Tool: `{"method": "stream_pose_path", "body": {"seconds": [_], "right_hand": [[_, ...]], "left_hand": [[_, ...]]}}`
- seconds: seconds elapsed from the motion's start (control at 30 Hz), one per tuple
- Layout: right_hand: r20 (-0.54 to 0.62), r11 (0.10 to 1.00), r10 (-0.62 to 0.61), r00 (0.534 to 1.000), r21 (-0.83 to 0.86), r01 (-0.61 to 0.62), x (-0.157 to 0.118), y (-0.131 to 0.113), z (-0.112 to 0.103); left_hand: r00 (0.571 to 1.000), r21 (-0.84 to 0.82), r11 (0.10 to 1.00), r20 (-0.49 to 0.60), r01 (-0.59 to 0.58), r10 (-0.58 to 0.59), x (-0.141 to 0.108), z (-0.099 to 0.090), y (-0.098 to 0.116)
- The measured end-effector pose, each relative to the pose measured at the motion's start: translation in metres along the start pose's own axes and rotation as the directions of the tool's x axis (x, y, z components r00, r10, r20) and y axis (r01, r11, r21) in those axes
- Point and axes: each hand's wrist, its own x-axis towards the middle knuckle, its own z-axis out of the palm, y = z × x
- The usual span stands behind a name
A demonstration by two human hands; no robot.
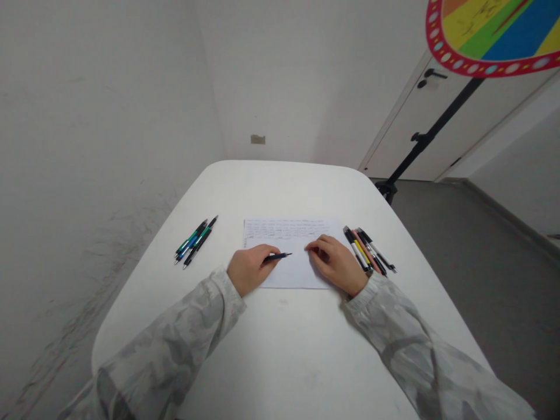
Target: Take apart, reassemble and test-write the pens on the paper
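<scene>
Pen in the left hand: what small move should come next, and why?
Perhaps bring the right hand toward the pen: the left hand grips it with one end pointing that way across the sheet, and the right hand shows nothing in its fingers.

Multicoloured wheel — white door behind
</scene>
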Motion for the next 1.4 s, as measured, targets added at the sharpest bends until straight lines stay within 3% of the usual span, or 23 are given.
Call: {"method": "stream_pose_path", "body": {"seconds": [0.13,0.27,0.47,0.63,0.83,0.97,1.23,1.4], "right_hand": [[-0.032,0.999,-0.011,0.999,-0.035,0.01,0.0,-0.005,-0.004],[-0.1,0.993,-0.105,0.989,-0.055,0.1,0.001,-0.019,-0.009],[-0.022,0.976,-0.205,0.979,0.066,0.206,0.0,-0.035,0.003],[-0.036,0.979,-0.191,0.981,0.06,0.193,-0.001,-0.039,0.007],[-0.084,0.979,-0.092,0.992,-0.189,0.075,0.001,-0.03,0.009],[-0.085,0.962,-0.063,0.994,-0.271,0.037,0.001,-0.027,0.011],[-0.145,0.991,-0.133,0.98,0.004,0.135,0.0,-0.041,0.003],[-0.129,0.986,-0.141,0.982,0.07,0.151,-0.001,-0.042,0.004]], "left_hand": [[1.0,-0.005,1.0,-0.015,0.014,-0.014,0.0,0.0,-0.001],[1.0,-0.058,0.998,-0.014,0.009,-0.009,0.002,-0.001,0.004],[1.0,-0.145,0.989,0.012,-0.012,0.014,0.003,0.0,0.011],[1.0,-0.147,0.989,0.014,-0.022,0.024,0.003,-0.001,0.014],[0.996,-0.027,0.996,0.033,0.083,-0.082,0.004,-0.008,0.019],[0.995,0.043,0.997,0.071,0.068,-0.071,0.003,-0.009,0.017],[0.982,0.126,0.992,0.188,-0.025,0.001,0.004,-0.007,0.016],[0.981,0.142,0.988,0.19,-0.065,0.037,0.004,-0.007,0.017]]}}
